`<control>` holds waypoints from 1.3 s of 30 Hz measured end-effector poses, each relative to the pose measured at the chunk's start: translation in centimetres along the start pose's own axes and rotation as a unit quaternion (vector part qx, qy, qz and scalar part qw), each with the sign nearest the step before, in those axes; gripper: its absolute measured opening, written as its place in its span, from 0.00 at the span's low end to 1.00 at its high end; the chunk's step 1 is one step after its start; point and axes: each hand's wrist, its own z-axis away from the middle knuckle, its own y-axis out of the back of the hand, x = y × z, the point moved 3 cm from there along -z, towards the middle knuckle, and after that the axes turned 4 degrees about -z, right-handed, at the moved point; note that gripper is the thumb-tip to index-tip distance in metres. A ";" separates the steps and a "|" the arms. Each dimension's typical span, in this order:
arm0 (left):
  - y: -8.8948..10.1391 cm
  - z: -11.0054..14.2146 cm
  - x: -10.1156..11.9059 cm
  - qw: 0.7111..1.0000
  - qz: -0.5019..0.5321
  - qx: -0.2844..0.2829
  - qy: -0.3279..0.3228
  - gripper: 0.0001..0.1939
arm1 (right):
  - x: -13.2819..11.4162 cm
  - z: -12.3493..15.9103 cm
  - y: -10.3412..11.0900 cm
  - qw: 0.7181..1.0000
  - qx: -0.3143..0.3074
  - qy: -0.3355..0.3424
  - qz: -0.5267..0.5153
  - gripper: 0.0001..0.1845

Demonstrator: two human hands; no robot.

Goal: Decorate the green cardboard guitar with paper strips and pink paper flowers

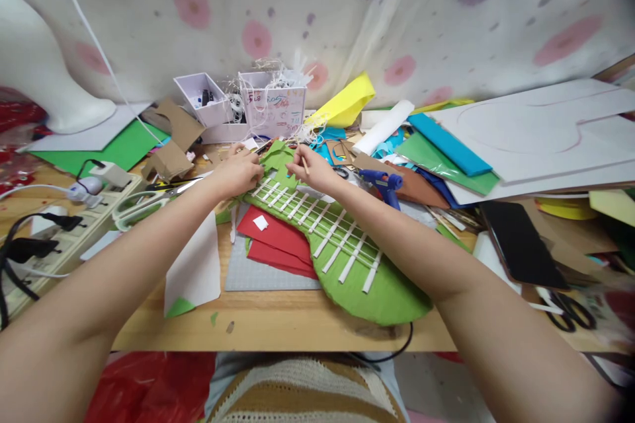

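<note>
Mostly, the guitar (391,297) lay aslant, its narrow end at the centre of the frame and its broad green body lower right of centre, near the front edge of the table (268,337). That angle seemed to bring the narrow end between both hands while the wide part rested nearer the person. White strips (329,234) crossed its face, with thin pale strings running lengthwise over them

The left hand (239,173) was partly curled at the left side of the narrow end, fingertips at its edge, probably to steady it; how firmly they gripped, I cannot tell. The right hand (316,170) was closed in a pinch around a thin stick (305,166), held much like a pencil, perhaps for fine control over a small spot

Red sheets (278,244) lay beside the guitar and partly under its edge, over a grey mat (248,277), which may have served to protect the wood. White paper (193,271) sat left of them. The glue gun (381,181) rested just right of the right hand, an easy reach, and the scissors (171,193) were on the left, beside the power strip (82,244). Further right lay a phone (520,241)
</note>
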 end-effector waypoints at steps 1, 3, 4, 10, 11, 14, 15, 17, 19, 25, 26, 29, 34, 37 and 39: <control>0.0 0.0 0.0 1.000 -0.001 -0.001 0.005 0.09 | 0.1 0.1 0.0 1.000 -0.011 -0.005 0.013 0.12; 0.0 0.0 0.0 1.000 0.001 -0.004 0.013 0.09 | 0.3 0.2 0.2 0.999 -0.024 -0.016 0.044 0.12; 0.1 0.1 0.1 1.000 0.006 0.001 0.018 0.09 | 0.4 0.2 0.4 0.998 -0.026 -0.021 0.059 0.13; 2.0 1.6 1.1 0.975 0.113 0.147 0.122 0.16 | 0.3 1.6 2.4 0.994 -0.015 -0.054 0.095 0.12; 2.1 2.1 1.5 0.969 0.142 0.159 0.122 0.17 | 0.3 1.9 2.7 0.993 -0.015 -0.054 0.100 0.12; 1.6 3.4 2.6 0.959 0.233 0.136 0.079 0.25 | 0.1 2.7 3.1 0.993 -0.017 -0.046 0.111 0.12; 1.2 3.8 2.8 0.958 0.250 0.120 0.069 0.27 | 0.1 2.8 3.1 0.993 -0.017 -0.046 0.111 0.12; 0.4 4.4 3.0 0.958 0.265 0.093 0.065 0.30 | 0.2 2.9 3.0 0.993 -0.012 -0.044 0.110 0.12; -0.3 4.6 3.1 0.961 0.258 0.076 0.067 0.31 | 0.4 2.9 2.8 0.993 -0.003 -0.039 0.113 0.12; -0.9 4.2 3.2 0.979 0.190 0.033 0.067 0.30 | 0.6 2.6 2.2 0.995 -0.009 -0.021 0.102 0.12; -0.9 4.1 3.1 0.980 0.184 0.024 0.074 0.29 | 0.7 2.6 2.1 0.994 -0.015 -0.020 0.102 0.12; -0.9 3.7 2.8 0.981 0.176 0.001 0.086 0.29 | 0.9 2.1 1.4 0.993 -0.033 -0.023 0.115 0.12; -1.0 3.3 2.9 0.993 0.111 0.014 0.045 0.31 | 0.9 0.6 -0.6 0.993 -0.055 -0.001 0.107 0.12; -1.2 3.5 3.2 0.993 0.105 0.017 0.047 0.34 | 0.5 0.2 -1.7 0.994 -0.064 0.006 0.086 0.11; -1.3 3.9 3.2 0.990 0.125 0.020 0.064 0.35 | 0.1 0.3 -2.3 0.994 -0.069 0.015 0.085 0.10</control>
